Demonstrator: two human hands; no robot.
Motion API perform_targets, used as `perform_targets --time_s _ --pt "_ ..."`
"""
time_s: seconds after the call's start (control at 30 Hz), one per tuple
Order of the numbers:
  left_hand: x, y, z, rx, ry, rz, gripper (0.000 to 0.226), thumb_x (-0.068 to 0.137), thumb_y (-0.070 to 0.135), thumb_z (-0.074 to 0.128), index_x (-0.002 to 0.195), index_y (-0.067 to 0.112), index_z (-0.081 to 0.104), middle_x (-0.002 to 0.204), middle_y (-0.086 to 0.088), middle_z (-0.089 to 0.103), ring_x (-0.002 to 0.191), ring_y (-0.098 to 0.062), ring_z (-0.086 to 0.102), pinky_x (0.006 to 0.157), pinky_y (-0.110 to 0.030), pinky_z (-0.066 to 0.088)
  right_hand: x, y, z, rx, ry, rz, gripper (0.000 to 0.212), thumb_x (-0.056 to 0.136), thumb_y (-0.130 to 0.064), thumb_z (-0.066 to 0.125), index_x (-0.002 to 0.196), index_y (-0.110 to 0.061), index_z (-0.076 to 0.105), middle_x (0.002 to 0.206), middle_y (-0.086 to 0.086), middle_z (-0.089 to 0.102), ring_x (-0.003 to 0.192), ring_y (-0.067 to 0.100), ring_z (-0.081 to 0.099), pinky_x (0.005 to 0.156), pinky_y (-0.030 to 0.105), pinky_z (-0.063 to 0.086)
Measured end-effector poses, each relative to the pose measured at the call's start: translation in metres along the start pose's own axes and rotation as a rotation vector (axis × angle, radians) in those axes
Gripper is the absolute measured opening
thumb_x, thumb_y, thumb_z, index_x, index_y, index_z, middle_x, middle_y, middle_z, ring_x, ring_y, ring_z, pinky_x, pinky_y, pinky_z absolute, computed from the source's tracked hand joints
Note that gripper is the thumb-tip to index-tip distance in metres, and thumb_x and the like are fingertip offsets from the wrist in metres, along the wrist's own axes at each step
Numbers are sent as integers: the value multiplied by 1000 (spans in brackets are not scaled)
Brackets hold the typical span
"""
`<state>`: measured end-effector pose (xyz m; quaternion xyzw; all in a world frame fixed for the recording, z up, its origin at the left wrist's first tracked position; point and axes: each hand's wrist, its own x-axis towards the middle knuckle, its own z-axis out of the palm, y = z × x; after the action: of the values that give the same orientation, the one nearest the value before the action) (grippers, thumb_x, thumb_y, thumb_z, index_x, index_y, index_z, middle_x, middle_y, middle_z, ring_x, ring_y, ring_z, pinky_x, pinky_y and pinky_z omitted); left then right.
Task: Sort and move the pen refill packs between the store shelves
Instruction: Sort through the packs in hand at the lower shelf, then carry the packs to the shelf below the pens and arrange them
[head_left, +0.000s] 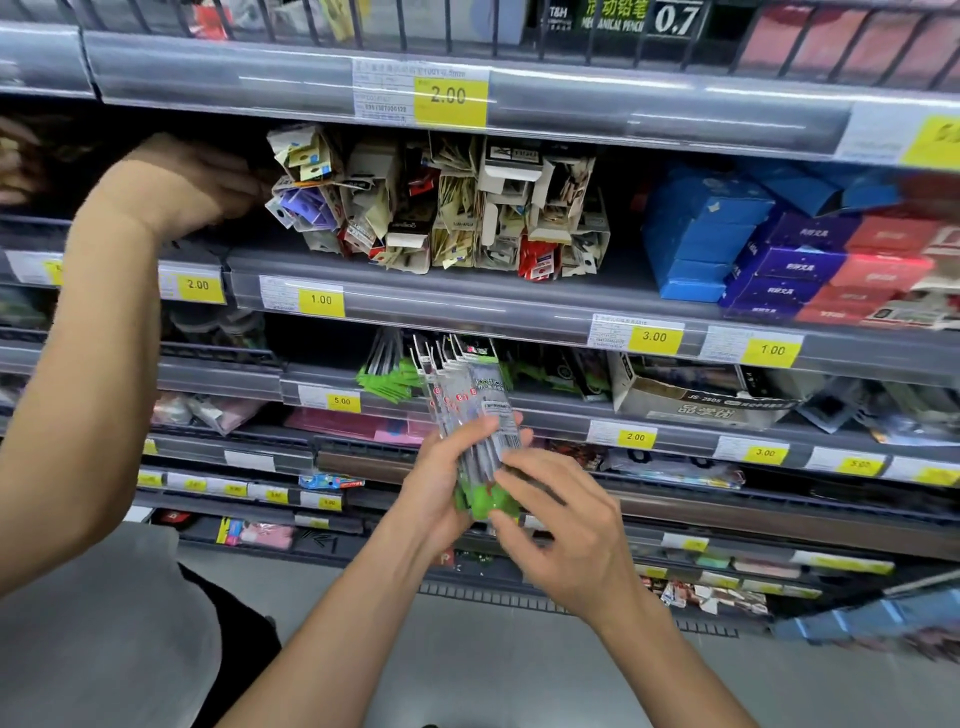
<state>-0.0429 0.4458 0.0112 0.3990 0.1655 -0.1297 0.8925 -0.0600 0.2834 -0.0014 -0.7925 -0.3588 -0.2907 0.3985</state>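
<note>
A fanned bundle of pen refill packs (470, 400), clear sleeves with green bottoms, stands upright in front of the shelves at centre. My left hand (441, 483) grips the bundle from the left, with the thumb across its front. My right hand (566, 530) reaches in from the right, and its fingertips and thumb pinch the green lower end of the packs. More green-backed packs (387, 376) hang on the shelf just behind the bundle.
Another person's arm (104, 312) reaches up at the left; their hand (202, 182) is at a cluster of small cardboard packs (441, 208). Blue and red boxes (769, 249) fill the right of that shelf. Price-tag rails (519, 306) front every shelf.
</note>
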Motion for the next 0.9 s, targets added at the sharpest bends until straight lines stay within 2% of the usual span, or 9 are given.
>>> perform_targets --time_s 0.1,0.23,0.33,0.43,0.57,0.63,0.7,0.8,0.9 --pt "-13 3 3 -6 -27 10 35 76 17 79 107 2 80 114 -28 75 95 -36 76 83 -49 62 8 -17 -14 247 120 299 20 97 -12 66 114 -3 74 112 3 76 103 17 72 85 33 59" --pt "-33 5 17 -22 -65 42 30 74 17 74 101 8 83 110 -25 77 95 -36 77 74 -47 63 23 -36 -39 464 250 696 27 87 1 77 102 -20 74 101 2 67 89 11 69 74 21 57" --pt "-45 4 37 -26 -98 46 38 75 15 75 111 5 77 111 -26 75 91 -39 77 76 -51 64 22 -51 -64 438 150 664 23 82 -8 83 101 -21 78 101 0 63 84 15 66 67 28 59" --pt "-50 -5 69 75 -94 29 40 70 20 83 107 5 79 114 -27 74 93 -38 75 90 -55 60 9 -61 -90 293 93 593 30 80 -22 84 110 -19 79 106 0 61 92 17 65 66 26 57" --pt "-52 -32 127 146 -141 35 29 71 19 87 98 13 83 102 -18 79 85 -31 79 63 -36 62 -5 -55 -149 140 129 649 44 78 -48 84 119 -35 73 108 -14 59 91 15 64 68 31 58" --pt "-54 -51 162 171 -176 31 34 71 26 85 104 15 82 100 -9 81 84 -23 80 58 -29 61 -13 -47 -185 9 125 665 56 72 -65 78 120 -35 73 108 -17 60 97 14 64 71 34 58" --pt "-56 -73 200 177 -215 34 49 74 30 84 120 15 77 111 -6 81 96 -19 79 67 -30 64 -22 -39 -224 -104 126 675 66 68 -74 74 121 -34 74 105 -19 60 98 11 63 76 35 57" --pt "-57 -114 257 156 -289 26 58 83 30 80 136 11 68 130 -18 73 119 -35 71 97 -52 59 -38 -24 -286 -214 111 723 68 68 -74 71 124 -35 71 102 -21 61 95 6 61 80 37 56" --pt "-52 -154 311 168 -310 -6 58 81 26 81 134 9 68 130 -22 71 115 -41 71 97 -59 58 -56 -5 -345 -251 154 772 60 69 -66 69 122 -37 71 97 -23 66 88 3 64 80 35 57"
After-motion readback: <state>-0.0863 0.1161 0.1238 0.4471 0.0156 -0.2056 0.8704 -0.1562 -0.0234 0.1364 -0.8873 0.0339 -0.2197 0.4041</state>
